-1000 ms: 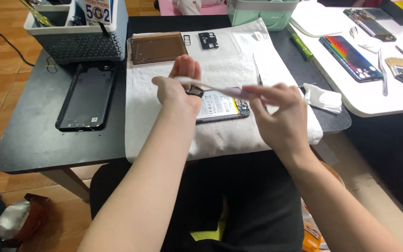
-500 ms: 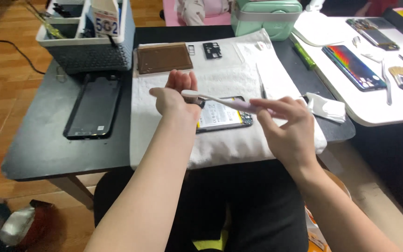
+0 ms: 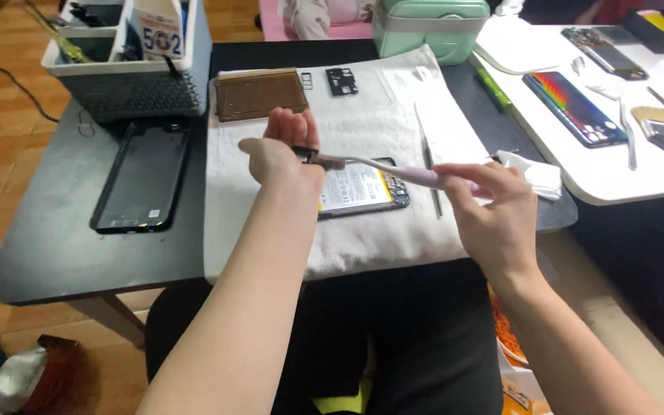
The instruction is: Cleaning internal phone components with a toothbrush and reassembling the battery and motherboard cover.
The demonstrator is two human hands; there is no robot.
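Two hands are up over the tabletop (image 3: pixel 55 253). My right hand (image 3: pixel 493 223) has its fingers closed round the pale handle of a toothbrush (image 3: pixel 393 169), and the bristle end meets a small dark part (image 3: pixel 307 154) pinched between the fingers of my left hand (image 3: pixel 282 154). To brush it well I judge I should hold the part firmly by its edges, use short light strokes, and work above the white cloth (image 3: pixel 370 230) so any loosened dirt lands there. Just below my hands lies an opened phone (image 3: pixel 363 190), its battery showing, with slim tweezers (image 3: pixel 429 165) beside it. Left of the cloth rests a black phone frame (image 3: pixel 144 177). Further off sit a brown pad (image 3: pixel 261 94) and a small black piece (image 3: pixel 342 81). At the far left corner a grey basket (image 3: pixel 132 92) holds tools and a white card; what else is inside I cannot tell. A mint-green case (image 3: pixel 432 31), lid shut, stands at the far edge.
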